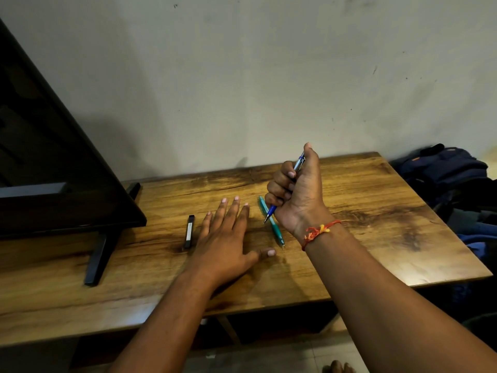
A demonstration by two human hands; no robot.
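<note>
My right hand [298, 192] grips a blue and silver pen [271, 211] in a fist above the wooden table [363, 224]; the tip points down and the thumb sits at the pen's top end. A red and yellow thread is tied round that wrist. A teal pen [277, 230] lies on the table just below the fist. My left hand [226, 238] rests flat on the table with straight, spread fingers, left of the teal pen. A small black stick-shaped object [189, 235] lies just left of my left hand.
A black flat screen [53, 170] on a slanted stand leg [98, 257] fills the table's left side. A grey wall runs behind the table. Dark bags and clothes [454, 181] are piled past the right edge. Toes [338, 367] show on the floor below.
</note>
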